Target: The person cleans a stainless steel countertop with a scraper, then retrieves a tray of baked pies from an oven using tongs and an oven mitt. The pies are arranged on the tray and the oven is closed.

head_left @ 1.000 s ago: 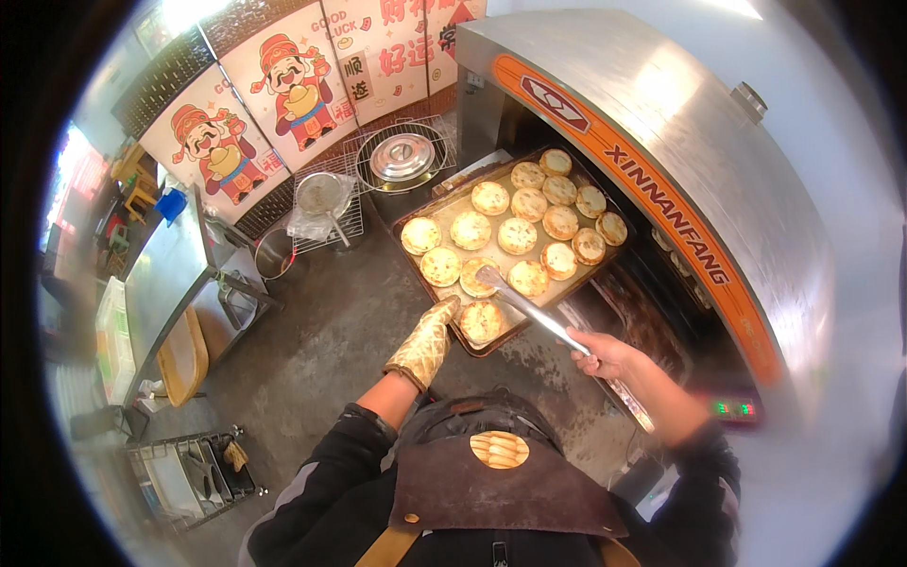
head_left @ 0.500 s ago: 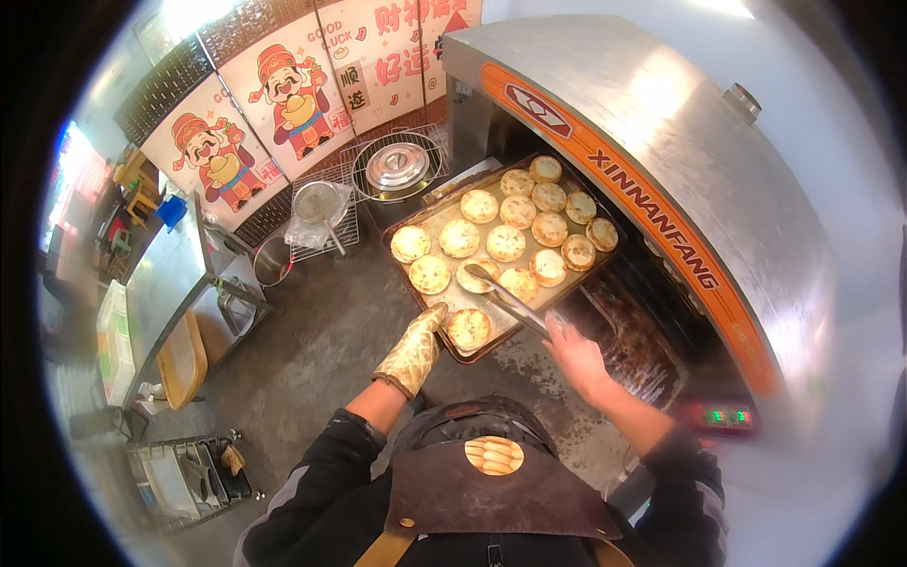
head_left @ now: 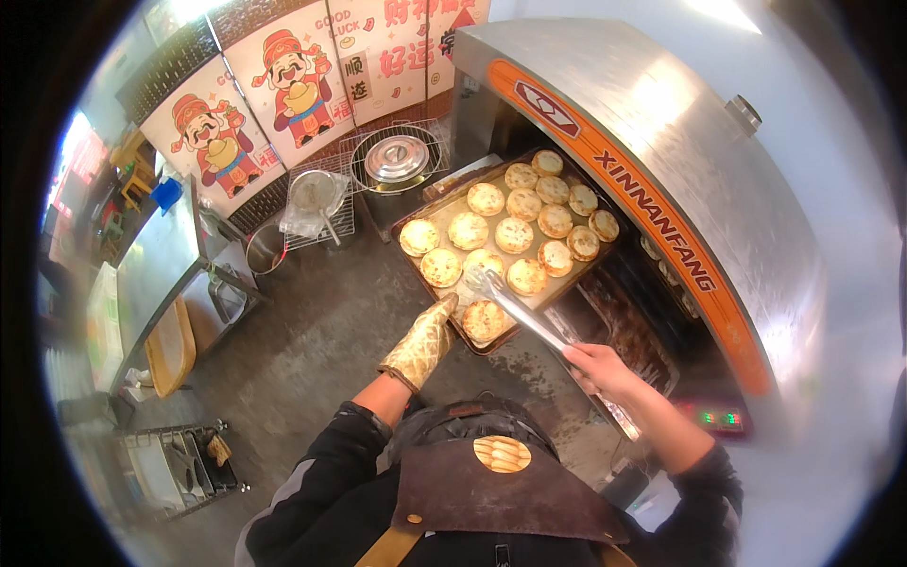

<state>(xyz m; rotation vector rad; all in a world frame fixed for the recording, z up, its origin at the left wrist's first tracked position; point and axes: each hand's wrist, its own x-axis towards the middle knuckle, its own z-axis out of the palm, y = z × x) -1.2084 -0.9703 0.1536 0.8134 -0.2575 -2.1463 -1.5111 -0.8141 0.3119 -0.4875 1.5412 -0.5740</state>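
Observation:
A large baking tray (head_left: 444,212) of round, browned flatbreads (head_left: 514,235) juts out at the oven's mouth. My left hand (head_left: 421,346), in a quilted, gold-coloured oven mitt, grips the tray's near left edge. In my right hand (head_left: 605,369) I hold metal tongs (head_left: 531,317) by their handle end. Their tips rest on or just over a flatbread (head_left: 480,263) in the near part of the tray; I cannot tell whether they pinch it. Another flatbread (head_left: 487,322) lies at the near corner, beside the mitt.
The steel oven (head_left: 614,85) with its orange band rises at the right. Beyond the tray stand a lidded pot (head_left: 396,159) and a strainer (head_left: 316,194) on wire racks. A steel table (head_left: 165,269) and a tool rack (head_left: 184,472) are at the left.
My right hand has drawn back toward me and to the right with the tongs, whose tips have shifted slightly the same way. The mitt stays at the tray's edge.

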